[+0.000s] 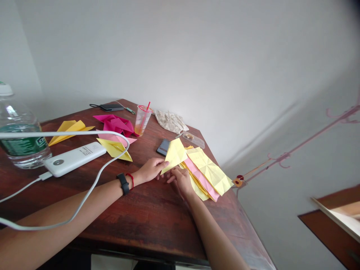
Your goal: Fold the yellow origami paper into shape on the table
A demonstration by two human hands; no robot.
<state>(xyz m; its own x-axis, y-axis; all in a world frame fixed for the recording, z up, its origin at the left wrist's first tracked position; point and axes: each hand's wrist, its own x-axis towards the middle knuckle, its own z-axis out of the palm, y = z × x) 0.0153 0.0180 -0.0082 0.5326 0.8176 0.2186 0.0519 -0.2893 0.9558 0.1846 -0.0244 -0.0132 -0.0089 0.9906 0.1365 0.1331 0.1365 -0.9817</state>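
Mid-frame: left hand [153, 169] pinching yellow sheet [174, 153]; right hand [181, 180] at its lower edge, fingers bent. Just right, creased papers [209, 168], yellow and pink. Left of centre, magenta folded paper [116, 123]. Far left, water bottle [24, 140] beside power bank [75, 159].

This is looking like a home: a hooked rack [284, 156] is standing by a plain wall [180, 48], and a cup [143, 120] and bottle [24, 148] are sharing a wooden counter [152, 225].
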